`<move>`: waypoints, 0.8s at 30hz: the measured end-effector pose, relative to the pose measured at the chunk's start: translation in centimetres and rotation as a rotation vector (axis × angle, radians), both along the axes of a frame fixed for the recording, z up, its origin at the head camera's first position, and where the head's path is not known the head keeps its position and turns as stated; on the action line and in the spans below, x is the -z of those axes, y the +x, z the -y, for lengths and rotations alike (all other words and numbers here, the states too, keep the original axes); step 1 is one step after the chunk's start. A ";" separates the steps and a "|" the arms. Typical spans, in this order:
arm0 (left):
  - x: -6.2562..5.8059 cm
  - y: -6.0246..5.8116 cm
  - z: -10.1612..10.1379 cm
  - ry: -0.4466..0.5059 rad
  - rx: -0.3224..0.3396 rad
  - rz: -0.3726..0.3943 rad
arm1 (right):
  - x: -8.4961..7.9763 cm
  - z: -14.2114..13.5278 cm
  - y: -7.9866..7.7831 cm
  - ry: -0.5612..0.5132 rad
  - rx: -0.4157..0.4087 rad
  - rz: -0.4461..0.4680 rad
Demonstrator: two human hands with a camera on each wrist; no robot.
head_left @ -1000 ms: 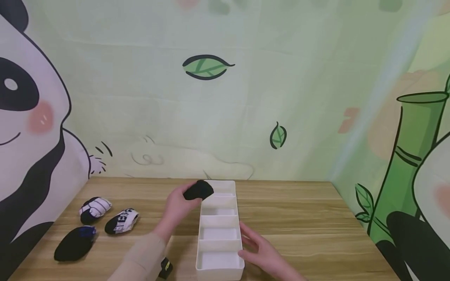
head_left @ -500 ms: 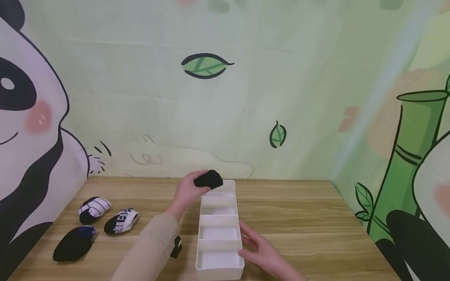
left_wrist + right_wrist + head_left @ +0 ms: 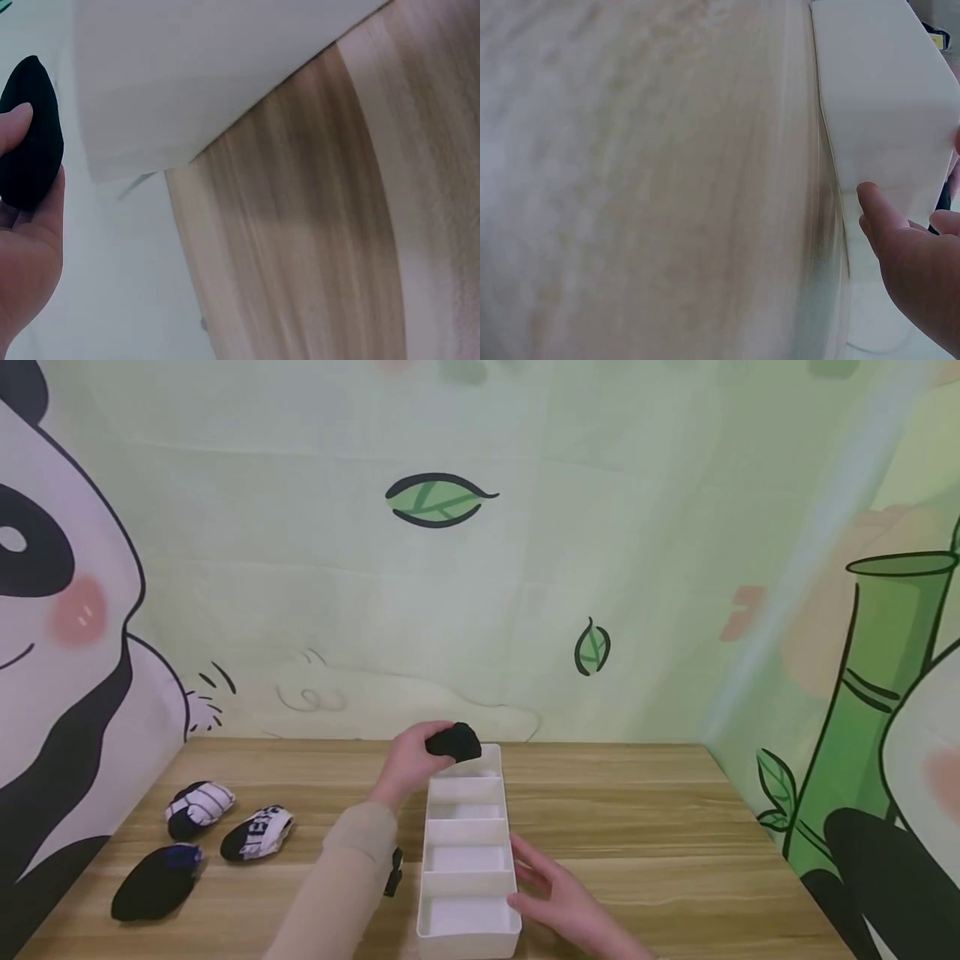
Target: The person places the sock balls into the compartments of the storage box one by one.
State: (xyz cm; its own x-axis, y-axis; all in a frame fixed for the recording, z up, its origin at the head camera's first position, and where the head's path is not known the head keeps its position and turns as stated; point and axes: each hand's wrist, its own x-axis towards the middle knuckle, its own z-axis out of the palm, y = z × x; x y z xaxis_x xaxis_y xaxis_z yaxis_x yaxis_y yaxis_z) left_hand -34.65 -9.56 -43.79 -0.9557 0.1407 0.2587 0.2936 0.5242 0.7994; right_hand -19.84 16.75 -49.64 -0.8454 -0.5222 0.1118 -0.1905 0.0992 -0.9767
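I judge placing: left fingers (image 3: 433, 727) grip the sock (image 3: 456, 742) at the box's (image 3: 468, 947) twelve o'clock; right fingers (image 3: 532, 853), uncurled, touch its side. Next needs lowering.

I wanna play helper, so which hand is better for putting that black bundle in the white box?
Probably the left hand: it holds the black bundle near the far end of the white box. The right hand only touches the box's side, maybe steadying it.

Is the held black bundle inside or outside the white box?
Outside: the left grip holds the black bundle above the far end of the white box.
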 end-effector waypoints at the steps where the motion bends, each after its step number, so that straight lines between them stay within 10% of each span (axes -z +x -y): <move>1: 0.1 0.0 0.0 0.000 0.001 0.002 | 0.0 0.0 0.0 -0.002 -0.003 -0.001; 24: 1.4 -0.1 -1.4 -0.115 0.083 -0.077 | -0.1 -0.2 -0.1 0.009 -0.008 0.032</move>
State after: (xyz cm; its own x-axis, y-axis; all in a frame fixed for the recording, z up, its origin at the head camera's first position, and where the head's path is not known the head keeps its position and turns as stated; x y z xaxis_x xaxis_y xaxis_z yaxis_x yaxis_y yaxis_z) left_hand -34.76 -8.17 -45.16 -0.9174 0.2512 0.3086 0.3980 0.5823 0.7090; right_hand -19.96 16.94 -49.54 -0.8441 -0.5302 0.0799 -0.1600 0.1068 -0.9813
